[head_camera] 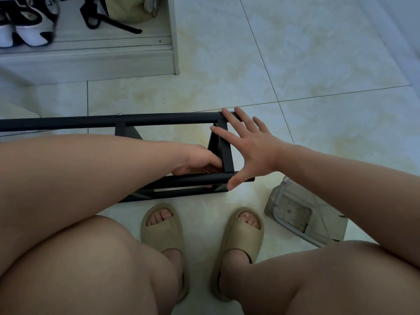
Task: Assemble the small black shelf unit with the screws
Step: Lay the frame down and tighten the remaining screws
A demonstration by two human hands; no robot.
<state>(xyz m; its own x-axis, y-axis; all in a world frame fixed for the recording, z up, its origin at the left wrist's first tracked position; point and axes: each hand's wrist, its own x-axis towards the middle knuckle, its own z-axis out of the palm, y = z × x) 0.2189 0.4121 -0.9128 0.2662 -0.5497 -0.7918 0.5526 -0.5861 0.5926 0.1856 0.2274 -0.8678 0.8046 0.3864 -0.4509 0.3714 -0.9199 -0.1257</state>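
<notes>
The black shelf frame [159,120] lies on the tiled floor in front of my feet, two long tubes joined by flat cross pieces. A screw head [119,114] shows on the far tube, another [220,111] at its right end. My right hand [245,146] is spread flat over the right end, fingertips on the far tube, thumb on the near tube [195,178]. My left hand [200,160] reaches inside the frame beside the right cross piece [223,151], fingers curled on something small and thin that I cannot make out.
A clear plastic container [302,214] lies on the floor to the right of my feet. A low white shoe rack [91,57] with sneakers [27,23] and a bag stands at the back left. Open tiled floor stretches to the right and beyond the frame.
</notes>
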